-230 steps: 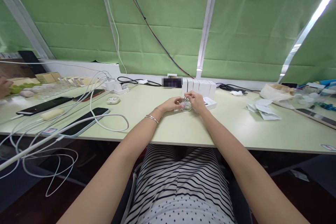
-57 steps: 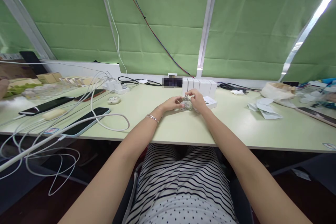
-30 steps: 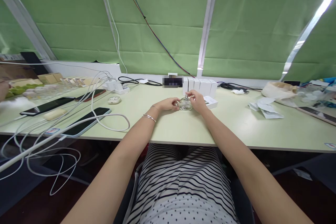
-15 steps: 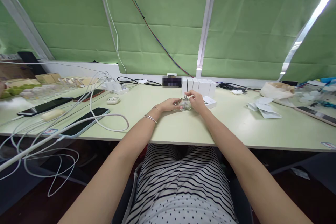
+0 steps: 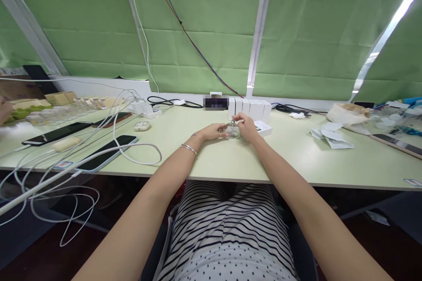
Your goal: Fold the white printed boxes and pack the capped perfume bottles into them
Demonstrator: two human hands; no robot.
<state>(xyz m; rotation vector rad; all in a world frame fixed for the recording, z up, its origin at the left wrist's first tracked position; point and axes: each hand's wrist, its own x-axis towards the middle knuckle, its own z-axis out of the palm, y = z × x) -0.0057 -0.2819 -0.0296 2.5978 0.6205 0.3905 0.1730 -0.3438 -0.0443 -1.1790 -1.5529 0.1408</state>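
Observation:
A small round clear glass bottle (image 5: 234, 131), much like a perfume bottle, stands on the pale table between my hands. My left hand (image 5: 212, 131) is closed on its left side, thumb toward me. Around the neck and right side, my right hand (image 5: 247, 126) has its fingers bent, with the fingertips up at the narrow top. What sits on the neck is too small to make out. Just behind my right hand lies a flat white box (image 5: 264, 129), and a row of upright white boxes (image 5: 253, 107) stands farther back.
Phones (image 5: 108, 153) and looping white cables (image 5: 154, 145) lie on the left, beside a white earbud case (image 5: 142, 126). Crumpled white papers (image 5: 331, 135) and a cloth bag (image 5: 347, 116) are on the right. At the far left edge shows another person's hand (image 5: 5, 109).
The other person's hand at the far left edge has come farther into view. My own hands and the bottle have hardly moved.

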